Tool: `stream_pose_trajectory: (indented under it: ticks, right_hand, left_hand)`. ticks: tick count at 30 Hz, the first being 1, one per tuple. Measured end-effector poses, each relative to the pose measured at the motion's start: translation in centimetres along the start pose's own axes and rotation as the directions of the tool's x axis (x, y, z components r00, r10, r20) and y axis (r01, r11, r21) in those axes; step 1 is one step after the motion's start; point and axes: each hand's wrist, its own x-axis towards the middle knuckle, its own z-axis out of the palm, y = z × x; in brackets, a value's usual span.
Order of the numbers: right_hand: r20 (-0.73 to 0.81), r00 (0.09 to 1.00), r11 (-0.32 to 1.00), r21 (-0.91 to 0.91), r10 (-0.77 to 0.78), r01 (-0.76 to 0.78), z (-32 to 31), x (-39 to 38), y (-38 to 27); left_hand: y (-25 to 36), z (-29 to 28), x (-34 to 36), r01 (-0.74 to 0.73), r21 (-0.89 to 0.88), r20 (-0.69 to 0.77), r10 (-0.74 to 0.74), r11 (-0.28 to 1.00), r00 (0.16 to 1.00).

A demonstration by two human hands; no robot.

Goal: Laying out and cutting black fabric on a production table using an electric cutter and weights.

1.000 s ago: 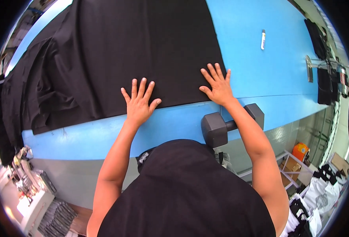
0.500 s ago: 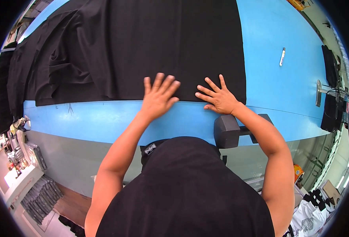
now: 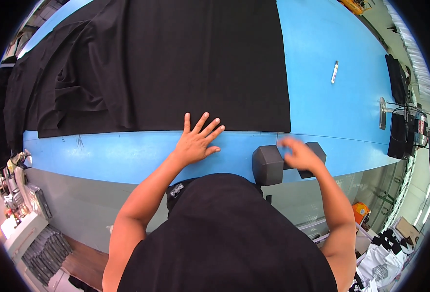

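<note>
A large sheet of black fabric [image 3: 200, 63] is spread over the blue table [image 3: 312, 102], smooth on its right side and rumpled on the left. My left hand [image 3: 198, 141] lies open at the fabric's near edge, fingers spread, with the fingertips on the cloth and the palm over the blue surface. Over the handle of a black hexagonal dumbbell [image 3: 267, 165] is my right hand [image 3: 298, 155], smeared by motion. Whether its fingers touch or grip the handle cannot be made out. The dumbbell rests on the table near its front edge, right of my body.
A white marker pen [image 3: 334, 72] lies on the table to the right of the fabric. At the table's right end stands a metal device with cables [image 3: 409, 114], beside dark folded cloth [image 3: 396, 80]. Grey stacked pieces [image 3: 47, 248] sit on a shelf at lower left.
My right hand has left the fabric and moved back toward me, to the dumbbell's handle. My left hand has slid slightly nearer, still spread. The whole view has shifted a little.
</note>
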Motion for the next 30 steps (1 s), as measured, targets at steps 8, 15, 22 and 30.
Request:
stream_pose_trajectory:
  ticks: [8, 15, 22, 30]
  right_hand:
    - [-0.036, 0.997, 0.846, -0.532, -0.062, 0.034, 4.4, -1.5, 2.2]
    - [-0.131, 0.983, 0.846, -0.532, -0.13, 0.041, 0.8, 3.1, -7.9]
    - [-0.156, 0.968, 0.809, -0.584, -0.195, 0.068, 0.2, 11.2, -12.0]
    - [-0.141, 0.975, 0.823, -0.564, -0.172, 0.063, 1.4, 12.7, -12.1]
  left_hand:
    - [-2.7, -0.8, -2.2, 0.234, 0.068, -0.095, -0.227, 0.97, 0.969]
    - [-3.8, -0.1, -4.8, 0.277, 0.053, -0.119, -0.27, 0.959, 0.956]
    - [-3.9, 0.8, -4.9, 0.267, -0.008, -0.168, -0.264, 0.964, 0.95]
    - [-4.8, 0.8, -6.3, 0.257, -0.087, -0.224, -0.271, 0.962, 0.936]
